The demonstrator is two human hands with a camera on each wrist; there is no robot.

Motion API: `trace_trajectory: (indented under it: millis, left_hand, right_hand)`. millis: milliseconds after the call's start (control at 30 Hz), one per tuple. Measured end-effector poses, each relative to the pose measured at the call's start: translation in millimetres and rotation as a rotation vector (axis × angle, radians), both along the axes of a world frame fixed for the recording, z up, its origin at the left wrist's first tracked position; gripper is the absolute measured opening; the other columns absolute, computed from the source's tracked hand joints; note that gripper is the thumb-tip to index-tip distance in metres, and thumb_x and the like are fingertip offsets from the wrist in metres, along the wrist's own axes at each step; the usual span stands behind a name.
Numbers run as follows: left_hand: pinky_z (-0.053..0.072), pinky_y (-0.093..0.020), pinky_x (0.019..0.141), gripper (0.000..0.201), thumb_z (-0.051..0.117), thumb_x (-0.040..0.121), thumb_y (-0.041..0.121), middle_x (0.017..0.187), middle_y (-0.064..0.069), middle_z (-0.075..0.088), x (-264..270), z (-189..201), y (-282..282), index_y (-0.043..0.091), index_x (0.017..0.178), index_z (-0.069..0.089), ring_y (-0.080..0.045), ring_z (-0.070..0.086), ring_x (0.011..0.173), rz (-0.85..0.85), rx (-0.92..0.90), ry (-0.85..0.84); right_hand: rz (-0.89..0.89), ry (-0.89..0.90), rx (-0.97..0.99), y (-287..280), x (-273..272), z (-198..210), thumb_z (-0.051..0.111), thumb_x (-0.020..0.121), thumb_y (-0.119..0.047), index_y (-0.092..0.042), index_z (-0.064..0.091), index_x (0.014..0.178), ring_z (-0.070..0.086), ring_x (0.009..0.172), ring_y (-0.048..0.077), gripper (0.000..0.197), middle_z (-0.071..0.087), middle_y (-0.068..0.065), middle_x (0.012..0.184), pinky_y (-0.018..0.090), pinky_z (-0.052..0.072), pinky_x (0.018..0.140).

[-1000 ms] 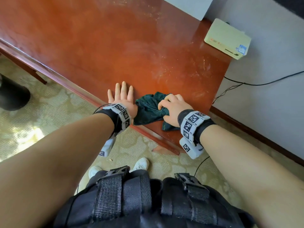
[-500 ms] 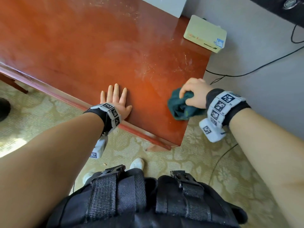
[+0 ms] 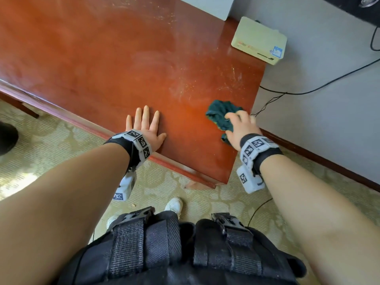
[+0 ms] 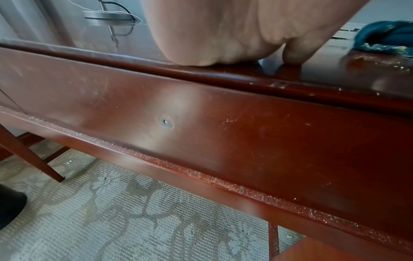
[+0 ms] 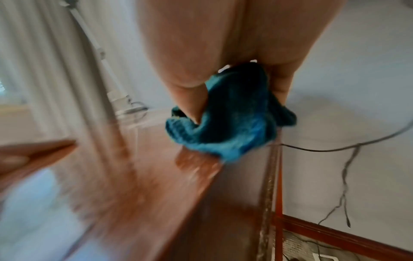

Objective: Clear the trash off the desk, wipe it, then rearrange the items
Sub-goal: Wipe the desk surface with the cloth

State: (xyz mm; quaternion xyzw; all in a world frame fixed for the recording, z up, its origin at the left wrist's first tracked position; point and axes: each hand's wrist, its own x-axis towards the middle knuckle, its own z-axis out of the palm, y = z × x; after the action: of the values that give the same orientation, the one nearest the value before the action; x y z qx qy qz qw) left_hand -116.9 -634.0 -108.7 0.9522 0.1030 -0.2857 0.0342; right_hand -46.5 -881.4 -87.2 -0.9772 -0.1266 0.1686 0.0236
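Observation:
A red-brown wooden desk [image 3: 107,64] fills the head view, its top streaked with pale dust near the right edge. My left hand [image 3: 145,126] lies flat on the desk by the front edge, fingers straight; its palm [image 4: 223,35] shows in the left wrist view. My right hand [image 3: 240,126] grips a bunched dark green cloth [image 3: 220,114] on the desk close to the right edge. The same cloth [image 5: 228,120] is bunched between thumb and fingers in the blurred right wrist view, and the cloth [image 4: 384,35] shows at the far right of the left wrist view.
A cream box-shaped device [image 3: 259,40] sits at the desk's far right corner. A white box [image 3: 207,5] stands at the back edge. Black cables [image 3: 320,87] trail down the grey wall on the right. Patterned carpet [image 3: 51,145] lies below; a lamp base [image 4: 107,15] stands further left.
My right hand carried the cloth from beside my left hand out past the desk's right edge, then back onto the top near that edge. The left hand stayed flat.

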Motion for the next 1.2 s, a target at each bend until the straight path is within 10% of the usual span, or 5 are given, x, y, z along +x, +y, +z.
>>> trace_trajectory:
  millis: [433,667,900,1000,1200]
  left_hand:
    - [-0.006,-0.046,0.117,0.067,0.020,0.097,0.051,0.155,-0.007,-0.021,0,0,1,0.023,0.148,-0.014,-0.027,-0.017,0.144,-0.005,-0.001,-0.006]
    - [-0.006,-0.046,0.117,0.068,0.020,0.097,0.052,0.155,-0.006,-0.022,1,1,0,0.023,0.148,-0.014,-0.026,-0.017,0.144,0.000,-0.001,0.004]
    - [-0.006,-0.046,0.117,0.067,0.019,0.097,0.052,0.155,-0.007,-0.022,0,3,1,0.023,0.148,-0.015,-0.026,-0.018,0.144,-0.002,-0.008,0.009]
    - [-0.007,-0.045,0.117,0.067,0.020,0.097,0.051,0.155,-0.007,-0.022,0,4,1,0.023,0.148,-0.014,-0.026,-0.018,0.144,0.000,-0.016,0.007]
    - [-0.007,-0.045,0.117,0.067,0.020,0.097,0.051,0.155,-0.006,-0.023,1,4,2,0.024,0.148,-0.015,-0.025,-0.019,0.144,0.008,-0.021,0.014]
  right_hand:
    - [0.508,0.331,0.076,44,-52,14,0.059,0.085,-0.032,-0.031,0.048,0.120,0.034,0.113,0.020,0.037,0.038,-0.002,0.122,0.037,0.041,0.093]
    - [0.074,0.259,-0.146,-38,-9,24,0.060,0.084,-0.025,-0.026,0.048,0.113,0.041,0.115,0.028,0.031,0.039,0.006,0.127,0.034,0.040,0.091]
    - [-0.367,0.310,0.895,-7,12,57,0.052,0.089,-0.011,-0.022,0.053,0.093,0.057,0.088,0.023,0.012,0.058,-0.001,0.091,0.033,0.048,0.075]
    - [-0.340,0.303,0.687,4,14,53,0.036,0.096,-0.003,-0.014,0.050,0.120,0.056,0.081,0.016,0.030,0.054,0.002,0.103,0.014,0.050,0.063]
    - [-0.315,0.118,0.367,6,16,26,0.032,0.101,-0.029,-0.021,0.027,0.146,0.040,0.129,0.028,0.046,0.022,0.009,0.150,0.035,0.029,0.108]
